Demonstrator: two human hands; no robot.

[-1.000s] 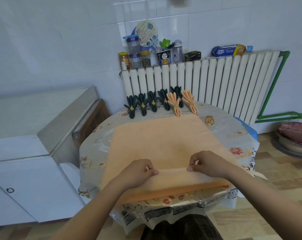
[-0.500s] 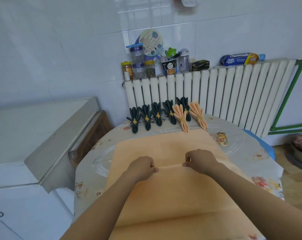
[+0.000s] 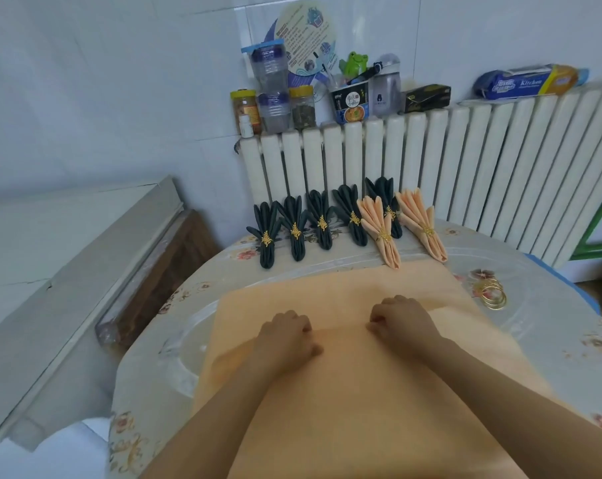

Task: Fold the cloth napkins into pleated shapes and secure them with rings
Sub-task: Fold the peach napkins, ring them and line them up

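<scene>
A large peach cloth napkin (image 3: 344,402) lies spread on the round table (image 3: 551,326). Its near part is folded forward over the rest, and the folded edge runs across the middle of the cloth. My left hand (image 3: 287,335) and my right hand (image 3: 401,318) sit side by side on that edge, fingers curled, each pinching the fabric. Gold rings (image 3: 493,293) lie loose on the table to the right of the cloth. At the far edge stand several dark pleated napkins (image 3: 294,226) and two peach pleated napkins (image 3: 380,229), each in a gold ring.
A white radiator (image 3: 465,167) stands right behind the table, with jars, a cup and boxes (image 3: 351,102) on top. A white cabinet with a raised lid (image 3: 68,271) is at the left. A flowered plastic cover lies over the table.
Both hands have carried the napkin's pinched edge away from me, from the near table edge to the middle of the cloth. The camera has leaned in closer over the table.
</scene>
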